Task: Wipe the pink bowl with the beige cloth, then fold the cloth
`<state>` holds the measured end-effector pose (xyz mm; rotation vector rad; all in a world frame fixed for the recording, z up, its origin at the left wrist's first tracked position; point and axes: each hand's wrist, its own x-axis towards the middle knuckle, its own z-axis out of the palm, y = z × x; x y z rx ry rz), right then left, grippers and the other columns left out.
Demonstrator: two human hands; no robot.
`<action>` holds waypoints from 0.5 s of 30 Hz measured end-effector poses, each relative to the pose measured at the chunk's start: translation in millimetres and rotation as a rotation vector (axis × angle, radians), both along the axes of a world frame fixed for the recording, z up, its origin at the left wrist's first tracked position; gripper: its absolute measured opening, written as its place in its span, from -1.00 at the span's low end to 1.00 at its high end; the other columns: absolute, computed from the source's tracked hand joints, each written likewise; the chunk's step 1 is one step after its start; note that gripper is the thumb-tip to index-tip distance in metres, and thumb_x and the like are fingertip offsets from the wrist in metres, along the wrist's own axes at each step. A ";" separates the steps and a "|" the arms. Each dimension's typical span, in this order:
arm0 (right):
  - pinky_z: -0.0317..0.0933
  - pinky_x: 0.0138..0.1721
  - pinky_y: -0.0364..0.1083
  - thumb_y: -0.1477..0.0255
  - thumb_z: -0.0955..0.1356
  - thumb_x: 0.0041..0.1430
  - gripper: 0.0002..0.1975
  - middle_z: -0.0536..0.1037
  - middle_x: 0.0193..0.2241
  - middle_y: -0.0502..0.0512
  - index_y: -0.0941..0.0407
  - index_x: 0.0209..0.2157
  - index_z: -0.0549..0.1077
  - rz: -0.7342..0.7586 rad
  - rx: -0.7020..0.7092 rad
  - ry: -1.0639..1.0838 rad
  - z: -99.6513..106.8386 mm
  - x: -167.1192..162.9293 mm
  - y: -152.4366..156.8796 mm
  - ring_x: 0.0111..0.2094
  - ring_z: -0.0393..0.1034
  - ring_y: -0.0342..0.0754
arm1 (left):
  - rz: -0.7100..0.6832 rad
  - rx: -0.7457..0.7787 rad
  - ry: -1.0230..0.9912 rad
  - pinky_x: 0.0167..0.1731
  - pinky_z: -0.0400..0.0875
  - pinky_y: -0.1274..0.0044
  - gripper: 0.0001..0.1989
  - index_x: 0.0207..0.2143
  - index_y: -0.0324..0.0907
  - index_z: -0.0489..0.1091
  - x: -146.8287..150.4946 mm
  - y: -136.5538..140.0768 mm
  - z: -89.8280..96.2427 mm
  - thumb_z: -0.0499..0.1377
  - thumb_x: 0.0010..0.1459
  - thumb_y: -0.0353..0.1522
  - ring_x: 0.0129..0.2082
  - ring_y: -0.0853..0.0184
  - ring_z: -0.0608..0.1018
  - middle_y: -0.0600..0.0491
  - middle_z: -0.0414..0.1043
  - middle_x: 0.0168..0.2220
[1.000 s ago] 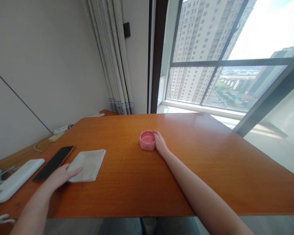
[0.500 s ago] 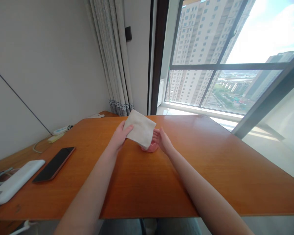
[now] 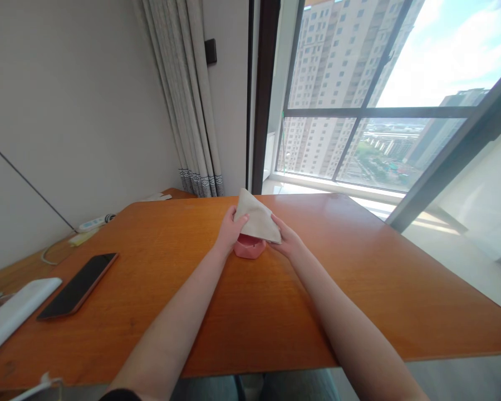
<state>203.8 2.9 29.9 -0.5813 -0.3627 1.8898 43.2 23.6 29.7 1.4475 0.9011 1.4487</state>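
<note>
A folded off-white cloth [image 3: 256,219] is held up in both hands above the middle of the table. My left hand [image 3: 229,229] pinches its left side, thumb on the near face. My right hand [image 3: 286,238] grips its lower right corner, with the thumb on top and the fingers underneath. Just below the cloth, a pink faceted dish [image 3: 249,248] rests on the table, its far side hidden by the cloth. My hands are close to either side of this dish; whether they touch it I cannot tell.
The wooden table [image 3: 384,289] reaches toward the window. On its left lie a dark phone [image 3: 78,285] and a long white device [image 3: 19,312]. Behind them are a power strip [image 3: 92,224] and a yellow item [image 3: 83,238]. A curtain [image 3: 187,100] hangs at the back.
My right hand has closed on the cloth's right corner. The cloth has shifted right and turned, showing a pointed, triangular outline. More of the pink dish shows. The view has shifted slightly.
</note>
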 end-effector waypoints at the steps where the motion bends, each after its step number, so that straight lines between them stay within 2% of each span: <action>1: 0.44 -0.29 -0.14 0.39 0.18 0.31 -0.77 0.61 -0.39 0.09 0.19 -0.13 0.38 0.016 0.013 0.007 0.7 -0.6 -1.2 -0.36 0.54 -0.09 | -0.008 -0.003 -0.036 -0.36 0.31 0.54 -0.75 -0.30 -0.17 0.29 -0.5 0.0 -0.5 0.22 -0.01 -0.26 -0.38 0.36 0.42 0.10 0.36 -0.37; 4: 0.43 -0.27 -0.13 0.31 0.16 0.32 -0.71 0.61 -0.37 0.07 0.17 -0.14 0.39 0.060 0.026 0.000 0.8 0.0 -2.5 -0.35 0.53 -0.10 | 0.010 0.011 -0.076 -0.36 0.29 0.57 -0.77 -0.32 -0.17 0.28 -3.0 -1.3 -0.5 0.22 -0.01 -0.28 -0.39 0.38 0.40 0.12 0.34 -0.39; 9: 0.34 -0.55 -0.18 0.13 0.16 0.28 -0.59 0.47 -0.69 -0.03 0.15 -0.36 0.42 0.072 -0.043 -0.146 -2.7 6.4 0.8 -0.64 0.40 -0.13 | 0.034 0.015 -0.121 -0.36 0.28 0.58 -0.78 -0.35 -0.16 0.24 -4.3 -8.8 6.6 0.20 -0.01 -0.29 -0.39 0.39 0.39 0.13 0.31 -0.40; 11: 0.35 -0.52 -0.17 0.09 0.14 0.27 -0.54 0.52 -0.63 0.00 0.15 -0.32 0.44 0.083 0.004 -0.149 -1.4 6.4 -0.7 -0.58 0.44 -0.12 | 0.023 -0.002 -0.142 -0.36 0.29 0.57 -0.77 -0.33 -0.16 0.23 -2.5 -12.3 10.2 0.20 -0.01 -0.28 -0.39 0.38 0.40 0.13 0.31 -0.40; 15: 0.40 -0.30 -0.07 0.01 0.08 0.25 -0.45 0.60 -0.33 0.09 0.14 -0.14 0.43 0.206 0.063 -0.140 7.1 0.5 -9.3 -0.28 0.51 -0.03 | 0.006 0.006 -0.122 -0.38 0.28 0.58 -0.79 -0.36 -0.16 0.23 1.3 -16.7 12.8 0.20 -0.02 -0.29 -0.42 0.39 0.39 0.14 0.29 -0.42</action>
